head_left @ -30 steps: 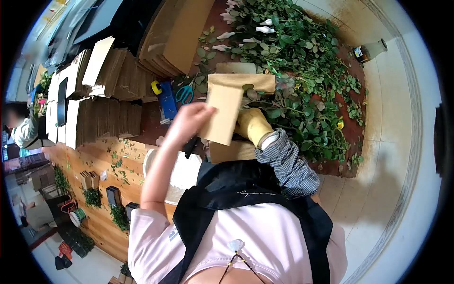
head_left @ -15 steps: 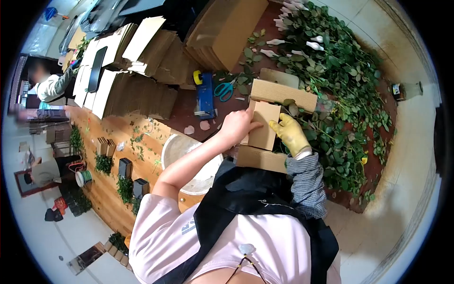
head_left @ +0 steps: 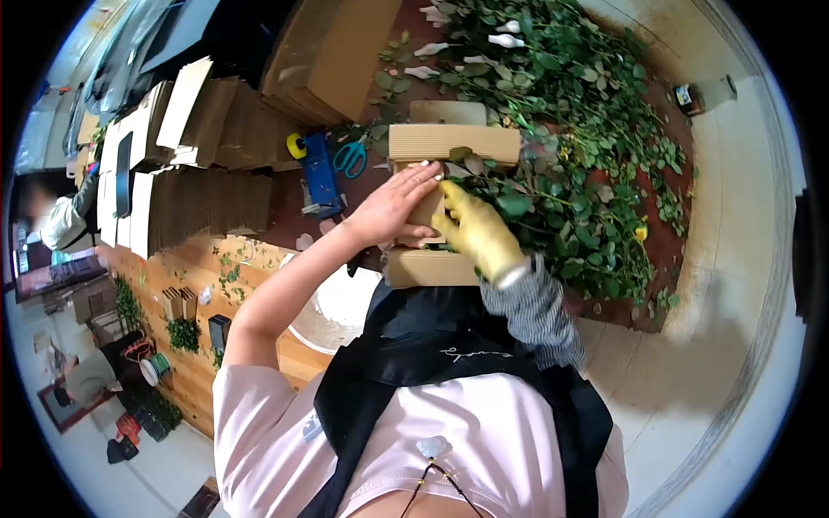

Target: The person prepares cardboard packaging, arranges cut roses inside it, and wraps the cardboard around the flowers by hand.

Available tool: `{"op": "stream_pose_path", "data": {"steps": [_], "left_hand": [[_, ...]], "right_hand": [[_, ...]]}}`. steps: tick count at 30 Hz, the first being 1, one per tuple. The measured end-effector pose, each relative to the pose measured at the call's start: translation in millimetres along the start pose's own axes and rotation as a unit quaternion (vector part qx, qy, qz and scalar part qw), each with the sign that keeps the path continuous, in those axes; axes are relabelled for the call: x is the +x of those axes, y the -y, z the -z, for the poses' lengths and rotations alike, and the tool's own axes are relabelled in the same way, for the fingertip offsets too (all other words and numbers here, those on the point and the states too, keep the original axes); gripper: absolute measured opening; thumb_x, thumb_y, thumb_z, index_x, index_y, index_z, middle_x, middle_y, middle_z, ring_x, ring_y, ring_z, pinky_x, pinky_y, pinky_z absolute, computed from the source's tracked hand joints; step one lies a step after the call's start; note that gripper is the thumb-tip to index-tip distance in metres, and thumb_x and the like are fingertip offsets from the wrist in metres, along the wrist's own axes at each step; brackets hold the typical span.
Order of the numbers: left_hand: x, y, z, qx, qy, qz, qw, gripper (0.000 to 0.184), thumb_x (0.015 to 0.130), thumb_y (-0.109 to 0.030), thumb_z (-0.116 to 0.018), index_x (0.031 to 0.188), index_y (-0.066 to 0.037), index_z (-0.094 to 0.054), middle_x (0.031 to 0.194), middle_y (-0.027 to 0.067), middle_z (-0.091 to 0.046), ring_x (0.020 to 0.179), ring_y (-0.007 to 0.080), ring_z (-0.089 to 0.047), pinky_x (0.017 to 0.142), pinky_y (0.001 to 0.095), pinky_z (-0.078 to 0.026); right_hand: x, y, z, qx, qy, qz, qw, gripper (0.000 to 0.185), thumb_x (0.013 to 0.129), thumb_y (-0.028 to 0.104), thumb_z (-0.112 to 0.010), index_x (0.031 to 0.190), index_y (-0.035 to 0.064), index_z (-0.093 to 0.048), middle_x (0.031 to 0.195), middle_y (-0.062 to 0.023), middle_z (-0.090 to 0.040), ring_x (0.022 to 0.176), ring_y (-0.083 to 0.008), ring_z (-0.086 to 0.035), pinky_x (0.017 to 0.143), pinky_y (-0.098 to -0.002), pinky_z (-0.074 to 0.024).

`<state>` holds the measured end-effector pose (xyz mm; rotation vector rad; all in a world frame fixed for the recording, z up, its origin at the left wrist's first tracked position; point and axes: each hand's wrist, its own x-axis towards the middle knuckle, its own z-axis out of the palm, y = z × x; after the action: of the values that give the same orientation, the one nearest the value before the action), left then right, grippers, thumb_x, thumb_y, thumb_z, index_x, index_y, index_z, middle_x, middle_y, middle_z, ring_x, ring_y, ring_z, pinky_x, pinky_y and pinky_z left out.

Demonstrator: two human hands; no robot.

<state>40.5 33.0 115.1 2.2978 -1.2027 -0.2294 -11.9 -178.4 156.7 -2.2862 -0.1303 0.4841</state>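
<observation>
My bare left hand [head_left: 399,205] lies on a small tan cardboard piece [head_left: 428,213], fingers stretched out together and thumb apart lower down. My right hand [head_left: 480,233], in a yellow glove, has its bent fingers on the right edge of that piece, close to my left fingertips. The cardboard sits between two corrugated flaps, an upper one [head_left: 455,142] and a lower one [head_left: 430,268]. Green leafy stems [head_left: 527,205] spread out to the right from between the flaps. What lies under the cardboard is hidden.
Flowers in white sleeves [head_left: 506,41] lie among the stems at the back. Left of my hands are teal scissors [head_left: 351,159], a blue tape dispenser [head_left: 321,177] and stacked cardboard [head_left: 203,203]. A white basin [head_left: 332,311] stands below. Another person [head_left: 67,220] is at far left.
My left hand has flattened over the cardboard, covering more of it. My right hand has moved in toward my left fingertips. The view has shifted, so the scene sits further left.
</observation>
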Motion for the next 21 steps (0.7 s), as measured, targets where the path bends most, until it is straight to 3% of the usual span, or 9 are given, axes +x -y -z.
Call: {"op": "stream_pose_path", "data": {"steps": [1,4,6,7,10,11,13,17,21], "left_hand": [[0,0,1,-0.012,0.009,0.005,1.000,0.085,0.080,-0.044,-0.077,0.142,0.003,-0.044,0.160,0.0186,-0.030,0.148,0.0363,-0.028,0.123,0.0448,-0.023],[1,-1,2,-0.034,0.009,0.025,0.999,0.085,0.079,-0.045,-0.079,0.141,0.002,-0.045,0.159,0.0174,-0.032,0.148,0.0357,-0.028,0.122,0.0447,-0.024],[3,1,1,-0.029,0.008,0.026,0.999,0.085,0.078,-0.047,-0.080,0.140,0.001,-0.047,0.159,0.0171,-0.033,0.147,0.0355,-0.030,0.121,0.0448,-0.025],[2,0,0,-0.020,0.007,0.026,0.999,0.085,0.078,-0.047,-0.080,0.140,0.001,-0.048,0.158,0.0170,-0.034,0.147,0.0353,-0.030,0.121,0.0448,-0.026],[1,-4,-2,-0.011,-0.010,0.033,0.999,0.085,0.077,-0.047,-0.081,0.139,0.002,-0.048,0.158,0.0165,-0.035,0.146,0.0348,-0.032,0.121,0.0452,-0.027],[1,-3,-2,-0.008,-0.006,0.030,1.000,0.085,0.077,-0.047,-0.081,0.139,0.002,-0.048,0.158,0.0165,-0.035,0.146,0.0348,-0.032,0.121,0.0452,-0.027],[1,2,-6,0.017,-0.016,-0.001,1.000,0.084,0.077,-0.045,-0.081,0.139,0.001,-0.048,0.158,0.0162,-0.036,0.145,0.0347,-0.033,0.120,0.0452,-0.027],[0,8,-8,0.033,-0.016,-0.016,0.999,0.063,0.086,-0.026,-0.066,0.140,0.000,-0.045,0.158,0.0171,-0.035,0.144,0.0358,-0.035,0.120,0.0453,-0.028],[-2,8,-10,0.043,-0.031,-0.040,0.998,0.062,0.086,-0.028,-0.065,0.138,-0.001,-0.047,0.156,0.0162,-0.037,0.145,0.0334,-0.035,0.120,0.0444,-0.028]], "right_hand": [[-22,-1,-3,-0.065,-0.027,0.129,0.989,0.050,0.096,0.026,-0.062,0.139,0.0027,-0.051,0.129,-0.0152,-0.064,0.118,-0.0313,-0.062,0.101,-0.0413,-0.0482],[-81,-18,-11,0.224,0.133,0.275,0.926,0.049,0.100,0.017,-0.057,0.145,0.0039,-0.045,0.142,-0.0147,-0.055,0.131,-0.0281,-0.053,0.112,-0.0402,-0.0403],[-105,-62,-41,0.567,0.271,0.028,0.777,0.049,0.104,0.013,-0.051,0.149,0.0000,-0.038,0.150,-0.0136,-0.047,0.137,-0.0247,-0.047,0.117,-0.0363,-0.0349],[-105,-91,-56,0.748,0.211,-0.074,0.625,0.047,0.104,0.012,-0.051,0.149,0.0024,-0.041,0.146,-0.0121,-0.051,0.135,-0.0236,-0.049,0.116,-0.0353,-0.0354],[-93,-121,-61,0.128,0.090,-0.099,0.983,0.036,0.103,0.012,-0.054,0.138,0.0025,-0.056,0.130,-0.0092,-0.065,0.120,-0.0202,-0.060,0.106,-0.0349,-0.0456],[-97,-122,-63,0.133,0.086,-0.098,0.983,0.036,0.103,0.012,-0.054,0.138,0.0025,-0.056,0.130,-0.0092,-0.065,0.120,-0.0202,-0.060,0.106,-0.0349,-0.0456],[-96,-77,-24,0.488,0.142,-0.018,0.861,0.031,0.102,0.014,-0.057,0.130,0.0035,-0.063,0.130,-0.0070,-0.066,0.117,-0.0177,-0.062,0.104,-0.0327,-0.0467],[-66,-25,23,0.463,-0.120,0.158,0.864,0.056,0.096,0.022,-0.067,0.146,0.0078,-0.047,0.145,-0.0109,-0.055,0.132,-0.0252,-0.053,0.111,-0.0399,-0.0429],[-29,-1,37,-0.240,-0.191,0.248,0.919,0.078,0.078,0.040,-0.079,0.143,0.0071,-0.049,0.142,-0.0167,-0.054,0.136,-0.0340,-0.047,0.116,-0.0441,-0.0356]]}}
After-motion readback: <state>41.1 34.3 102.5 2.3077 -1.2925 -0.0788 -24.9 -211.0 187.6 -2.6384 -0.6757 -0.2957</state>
